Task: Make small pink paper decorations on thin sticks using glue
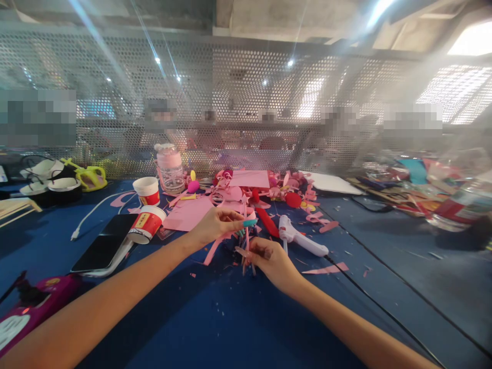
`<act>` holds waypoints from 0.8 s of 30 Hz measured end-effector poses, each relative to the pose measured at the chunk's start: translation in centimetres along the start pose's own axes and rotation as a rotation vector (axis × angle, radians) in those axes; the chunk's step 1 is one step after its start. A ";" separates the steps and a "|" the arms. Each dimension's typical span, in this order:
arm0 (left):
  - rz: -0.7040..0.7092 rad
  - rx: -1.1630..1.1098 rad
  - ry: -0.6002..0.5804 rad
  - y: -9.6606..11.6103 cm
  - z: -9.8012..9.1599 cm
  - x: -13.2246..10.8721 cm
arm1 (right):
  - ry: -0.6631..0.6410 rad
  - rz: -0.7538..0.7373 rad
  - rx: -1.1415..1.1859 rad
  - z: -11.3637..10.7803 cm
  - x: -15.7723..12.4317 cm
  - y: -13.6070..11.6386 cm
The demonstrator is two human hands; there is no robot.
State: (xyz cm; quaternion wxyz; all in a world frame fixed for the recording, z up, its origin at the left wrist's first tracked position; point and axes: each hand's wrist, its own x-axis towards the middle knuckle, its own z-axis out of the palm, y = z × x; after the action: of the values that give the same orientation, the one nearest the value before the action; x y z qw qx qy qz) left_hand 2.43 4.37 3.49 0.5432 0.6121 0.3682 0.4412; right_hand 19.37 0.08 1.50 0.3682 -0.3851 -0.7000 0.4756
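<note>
1. Hands met just left of the white plastic glue gun [302, 239], which lay on the blue tabletop [215, 318].
2. The left hand [215, 225] had its grip closed in a thumb-and-finger pinch on the upper part of a thin pink stick [246, 233], which stood nearly upright.
3. A small teal bit [250, 222] showed at those fingertips. Whether it was a separate piece could not be told.
4. The right hand [271, 259], nearer the glue gun, had its grip curled shut round the stick's lower end, with a few loose pink slivers beside it.
5. Behind the glue gun lay a heap of pink and red paper scraps [269, 192]. Well to its left, a red-and-white paper cup [148, 224] lay tipped against a black phone [103, 243].
6. Judged from the pose, the step in hand was fine fitting at the stick's top while the lower hand steadied it.
7. Any further move would call for a firm lower hold and a light pinch above, since so slim a stick would bend easily.
</note>
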 end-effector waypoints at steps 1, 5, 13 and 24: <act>-0.001 0.011 -0.002 -0.1 0.0 0.0 | -0.004 -0.007 -0.009 0.0 0.0 0.0; -0.010 0.025 -0.005 0.0 -0.1 0.0 | -0.012 -0.033 -0.051 0.0 0.0 0.2; 0.032 0.079 -0.010 1.0 -0.1 -0.2 | -0.031 -0.064 -0.113 -0.1 -0.1 0.6; -0.022 0.110 -0.251 3.0 -1.8 -0.4 | 0.022 -0.027 -0.091 -0.1 0.1 0.6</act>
State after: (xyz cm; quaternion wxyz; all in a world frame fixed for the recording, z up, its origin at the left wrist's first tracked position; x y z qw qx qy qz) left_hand 0.54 4.23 6.42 0.5555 0.6872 0.3275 0.3344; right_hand 19.53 0.38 0.93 0.3643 -0.3970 -0.7219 0.4342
